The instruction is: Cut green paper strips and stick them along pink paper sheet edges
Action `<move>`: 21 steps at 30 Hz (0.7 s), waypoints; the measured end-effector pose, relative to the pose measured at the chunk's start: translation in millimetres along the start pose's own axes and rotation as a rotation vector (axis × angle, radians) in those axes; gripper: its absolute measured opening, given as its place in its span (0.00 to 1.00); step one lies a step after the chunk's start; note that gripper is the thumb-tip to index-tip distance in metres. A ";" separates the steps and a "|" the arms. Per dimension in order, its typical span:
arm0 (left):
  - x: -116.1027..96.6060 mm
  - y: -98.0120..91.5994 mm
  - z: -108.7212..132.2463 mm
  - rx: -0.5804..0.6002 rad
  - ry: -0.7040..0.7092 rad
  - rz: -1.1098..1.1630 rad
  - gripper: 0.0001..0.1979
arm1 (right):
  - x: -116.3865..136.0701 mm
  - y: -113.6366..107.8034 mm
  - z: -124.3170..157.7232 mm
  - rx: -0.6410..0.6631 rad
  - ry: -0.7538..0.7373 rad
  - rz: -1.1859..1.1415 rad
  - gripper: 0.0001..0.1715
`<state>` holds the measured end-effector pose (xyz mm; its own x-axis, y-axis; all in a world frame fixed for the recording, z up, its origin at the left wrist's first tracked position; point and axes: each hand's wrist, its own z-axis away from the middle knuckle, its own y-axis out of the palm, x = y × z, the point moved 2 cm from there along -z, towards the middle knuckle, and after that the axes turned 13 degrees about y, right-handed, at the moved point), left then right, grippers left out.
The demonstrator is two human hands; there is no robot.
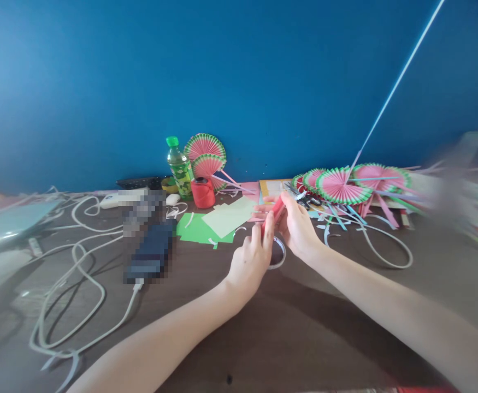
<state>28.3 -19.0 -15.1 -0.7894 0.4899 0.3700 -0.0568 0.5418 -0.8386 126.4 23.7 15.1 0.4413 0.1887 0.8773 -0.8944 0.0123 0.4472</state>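
Observation:
Both of my hands meet over the middle of the dark table (312, 327). My left hand (250, 261) and my right hand (298, 225) are closed together on a folded red paper piece (276, 210), pinching it from either side. Just below the hands a clear tape roll (278, 256) lies flat on the table. Green and pale green paper sheets (214, 222) lie to the left of the hands.
Finished pink-and-green paper fans (345, 184) lie at the back right, two more fans (205, 152) lean on the blue wall. A green-capped bottle (178, 166), a red twine spool (202, 192), white cables (78, 295) and paper strips (382, 240) are spread around.

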 end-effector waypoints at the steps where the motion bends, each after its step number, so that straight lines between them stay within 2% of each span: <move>1: -0.2 -0.5 -0.2 0.001 0.007 -0.013 0.30 | 0.7 -0.5 -0.6 0.001 0.004 -0.003 0.15; 8: -0.6 -3.1 -0.6 -0.014 0.030 -0.066 0.29 | 5.7 -1.7 -1.7 -0.010 -0.057 0.018 0.12; 15: 1.7 0.9 0.2 -0.020 0.031 0.031 0.32 | 6.3 -2.8 -5.0 -0.057 -0.064 0.041 0.12; 18: 8.8 1.5 -3.5 -0.028 0.041 0.182 0.35 | 6.7 -5.0 -9.2 -0.029 -0.064 0.042 0.13; 21: 23.0 1.9 -9.4 -0.068 0.001 0.510 0.36 | 9.3 -7.0 -13.6 0.041 -0.095 0.090 0.18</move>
<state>15.8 -0.3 -4.4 -0.7057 0.7041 -0.0793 0.3756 0.2769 -0.8845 135.8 38.7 17.8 0.3660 0.0932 0.9259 -0.9278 -0.0408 0.3709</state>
